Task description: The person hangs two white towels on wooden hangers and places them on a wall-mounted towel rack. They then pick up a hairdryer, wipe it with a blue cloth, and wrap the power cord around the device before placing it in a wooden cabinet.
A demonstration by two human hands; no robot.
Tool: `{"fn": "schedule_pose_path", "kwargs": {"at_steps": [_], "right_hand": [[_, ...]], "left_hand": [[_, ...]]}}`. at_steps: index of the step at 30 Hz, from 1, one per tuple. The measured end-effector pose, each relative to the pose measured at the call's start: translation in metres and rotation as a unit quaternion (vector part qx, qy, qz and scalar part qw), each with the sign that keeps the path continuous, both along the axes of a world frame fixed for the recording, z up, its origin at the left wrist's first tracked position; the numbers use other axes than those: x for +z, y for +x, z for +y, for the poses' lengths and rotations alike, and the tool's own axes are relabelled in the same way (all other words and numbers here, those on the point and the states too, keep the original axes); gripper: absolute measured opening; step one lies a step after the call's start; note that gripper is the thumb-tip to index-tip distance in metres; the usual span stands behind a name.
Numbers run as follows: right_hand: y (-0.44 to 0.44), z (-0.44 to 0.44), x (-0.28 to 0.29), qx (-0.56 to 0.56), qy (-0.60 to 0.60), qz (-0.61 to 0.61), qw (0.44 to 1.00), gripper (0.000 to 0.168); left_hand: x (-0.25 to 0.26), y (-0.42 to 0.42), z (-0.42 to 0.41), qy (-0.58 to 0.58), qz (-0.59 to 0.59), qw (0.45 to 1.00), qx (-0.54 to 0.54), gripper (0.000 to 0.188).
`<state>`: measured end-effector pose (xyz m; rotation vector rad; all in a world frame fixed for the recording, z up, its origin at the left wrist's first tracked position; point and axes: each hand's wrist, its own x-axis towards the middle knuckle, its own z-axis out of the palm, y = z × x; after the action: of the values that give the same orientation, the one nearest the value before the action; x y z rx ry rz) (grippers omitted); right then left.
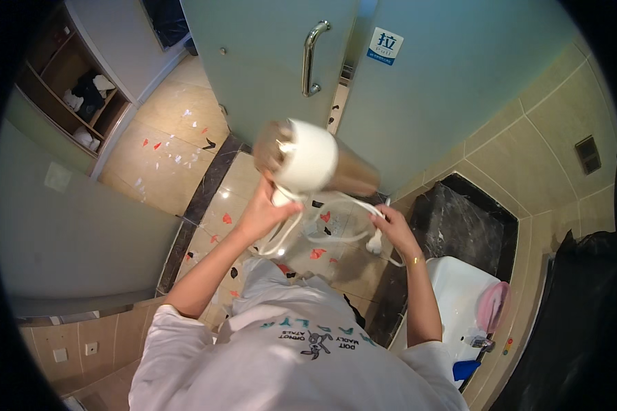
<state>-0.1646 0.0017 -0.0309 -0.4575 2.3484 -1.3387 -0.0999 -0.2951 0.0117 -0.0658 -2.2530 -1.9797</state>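
Note:
A hair dryer [311,154] with a white middle and brownish ends is held up in front of me, blurred by motion. My left hand [267,210] grips it by its white handle, below the body. Loops of its white cord [339,239] hang between my two hands. In my right hand [396,228] the fingers pinch part of the cord, and the white plug [374,244] dangles just below them. The scraps of red and black material [317,254] lie on the tiled floor beneath.
A frosted glass door [267,67] with a metal handle [311,59] stands ahead. On my right is a white washbasin [457,293] with a pink basin [491,308] at its edge, beside a dark marble surface [463,226]. Shelves [56,67] with cloths stand far left.

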Motion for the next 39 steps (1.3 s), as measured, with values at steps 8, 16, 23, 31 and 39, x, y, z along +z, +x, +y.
{"fn": "schedule_pose_path", "kwargs": {"at_steps": [8, 16, 23, 31, 39], "right_hand": [[0.058, 0.021, 0.048, -0.059, 0.119, 0.114, 0.984, 0.013], [0.078, -0.003, 0.166, 0.043, 0.198, 0.493, 0.846, 0.015], [0.005, -0.043, 0.187, 0.125, 0.178, 0.608, 0.763, 0.009], [-0.069, -0.017, 0.075, 0.184, 0.140, 0.068, 0.971, 0.031], [-0.023, 0.013, -0.019, -0.011, -0.192, -0.202, 0.960, 0.019]], "left_hand": [[0.004, -0.029, -0.022, 0.006, -0.099, 0.988, 0.115, 0.044], [-0.018, -0.015, 0.005, -0.488, -0.038, 0.871, -0.052, 0.056], [-0.004, 0.001, 0.046, -0.509, 0.151, 0.791, -0.303, 0.038], [0.043, 0.021, 0.045, -0.323, 0.069, 0.910, -0.249, 0.057], [0.021, 0.020, 0.022, -0.065, -0.085, 0.981, -0.164, 0.069]]}}
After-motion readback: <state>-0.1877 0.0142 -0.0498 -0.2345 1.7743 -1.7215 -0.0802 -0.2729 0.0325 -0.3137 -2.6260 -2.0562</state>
